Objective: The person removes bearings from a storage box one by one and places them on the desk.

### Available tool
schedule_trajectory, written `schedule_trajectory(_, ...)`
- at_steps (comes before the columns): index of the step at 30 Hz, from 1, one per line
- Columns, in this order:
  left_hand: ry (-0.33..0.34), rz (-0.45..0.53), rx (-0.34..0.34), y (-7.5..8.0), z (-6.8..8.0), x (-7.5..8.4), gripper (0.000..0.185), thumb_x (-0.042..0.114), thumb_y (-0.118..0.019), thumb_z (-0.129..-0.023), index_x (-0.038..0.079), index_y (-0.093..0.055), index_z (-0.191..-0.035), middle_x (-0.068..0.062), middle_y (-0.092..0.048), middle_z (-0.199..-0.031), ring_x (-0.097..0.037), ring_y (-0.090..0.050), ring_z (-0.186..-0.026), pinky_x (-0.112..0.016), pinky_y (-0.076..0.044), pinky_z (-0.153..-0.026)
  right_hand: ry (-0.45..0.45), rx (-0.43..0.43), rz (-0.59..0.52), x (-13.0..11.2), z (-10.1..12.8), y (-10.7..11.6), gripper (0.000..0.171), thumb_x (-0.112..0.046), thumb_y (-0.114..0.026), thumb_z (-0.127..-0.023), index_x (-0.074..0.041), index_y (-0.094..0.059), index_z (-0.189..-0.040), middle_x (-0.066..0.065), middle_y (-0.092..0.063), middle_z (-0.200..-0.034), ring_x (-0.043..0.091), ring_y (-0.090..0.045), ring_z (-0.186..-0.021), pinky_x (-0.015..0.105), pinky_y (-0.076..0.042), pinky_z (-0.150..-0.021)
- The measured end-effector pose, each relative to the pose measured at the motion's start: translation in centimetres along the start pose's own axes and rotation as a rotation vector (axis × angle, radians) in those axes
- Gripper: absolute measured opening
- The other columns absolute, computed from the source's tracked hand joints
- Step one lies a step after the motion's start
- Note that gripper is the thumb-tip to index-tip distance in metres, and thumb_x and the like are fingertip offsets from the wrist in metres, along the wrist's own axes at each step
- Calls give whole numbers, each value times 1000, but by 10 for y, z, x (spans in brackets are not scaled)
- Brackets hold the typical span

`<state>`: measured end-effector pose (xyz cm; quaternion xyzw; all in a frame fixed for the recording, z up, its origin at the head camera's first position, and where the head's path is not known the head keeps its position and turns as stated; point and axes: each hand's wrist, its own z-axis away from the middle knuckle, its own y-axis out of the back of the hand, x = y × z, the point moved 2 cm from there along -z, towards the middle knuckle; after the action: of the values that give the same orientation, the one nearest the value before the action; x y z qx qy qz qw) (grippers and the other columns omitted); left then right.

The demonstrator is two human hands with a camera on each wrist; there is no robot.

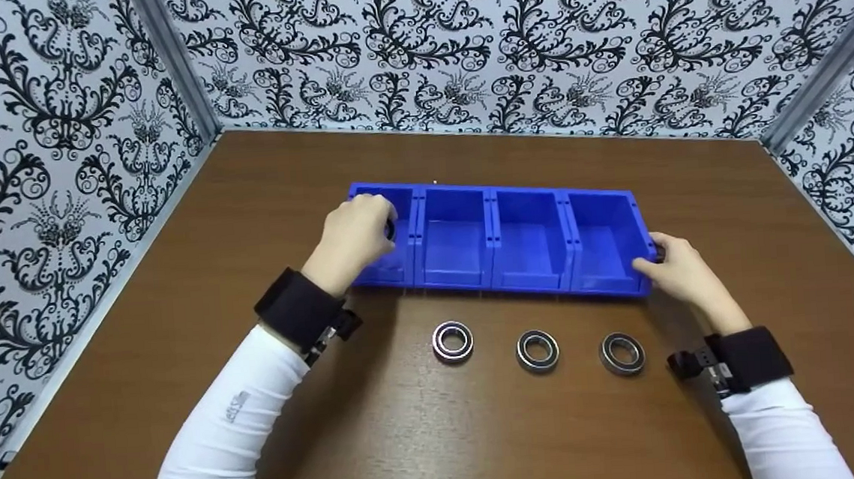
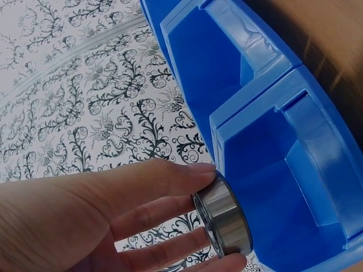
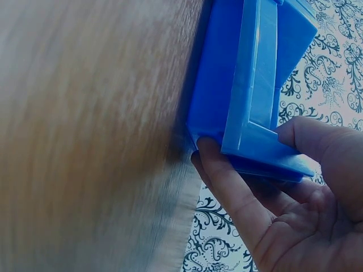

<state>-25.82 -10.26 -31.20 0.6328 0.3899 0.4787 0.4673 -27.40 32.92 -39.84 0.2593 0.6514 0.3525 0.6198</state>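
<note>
My left hand (image 1: 355, 237) pinches a bearing (image 2: 226, 218) between thumb and fingers, over the leftmost compartment of a blue four-part bin (image 1: 454, 249). In the left wrist view the bearing's shiny outer ring shows beside the compartment's opening. At the bin's right end, my right hand (image 1: 681, 270) grips the side wall, thumb on the rim and fingers along the outside, as the right wrist view shows. Three more bearings lie flat in a row in front of the bin: a left one (image 1: 452, 342), a middle one (image 1: 537, 351) and a right one (image 1: 621, 354).
The bin stands on a brown wooden table (image 1: 412, 451). Patterned wall panels (image 1: 459, 49) border the table at the back and sides, with grey metal posts (image 1: 178, 61) at the corners. Black straps with small cameras sit on both wrists.
</note>
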Motion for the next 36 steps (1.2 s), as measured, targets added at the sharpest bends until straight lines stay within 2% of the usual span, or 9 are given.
schedule_trajectory(7,-8,16,-3,1,6,-1,28,8,-75,-81,4,-76,-108,-21,-74,-116,-41,-70,-109,-57,-60,-87,-2,-3,-2,0,0,0,56,-9,-57,-97,19,-42,-142,30,-69,-105,2,-58,-68,17,-50,-58)
schedule_trajectory(20,-5,14,-10,5,17,-1,29,10,-76,-83,4,-75,-111,-19,-74,-114,-39,-70,-108,-56,-60,-87,-10,-3,1,-2,2,1,55,-9,-56,-96,18,-43,-142,27,-68,-102,5,-59,-68,19,-50,-58)
schedule_trajectory(28,-25,27,-3,0,25,-3,22,9,-76,-82,4,-75,-103,-17,-73,-105,-37,-70,-102,-54,-60,-83,6,6,10,-1,1,1,54,-10,-57,-96,19,-46,-140,38,-67,-115,6,-61,-77,16,-50,-61)
schedule_trajectory(36,-52,39,9,1,34,-4,17,6,-72,-80,4,-75,-97,-17,-73,-103,-38,-70,-100,-55,-60,-79,4,14,32,0,1,1,53,-12,-59,-96,18,-47,-139,37,-67,-117,7,-61,-81,14,-48,-65)
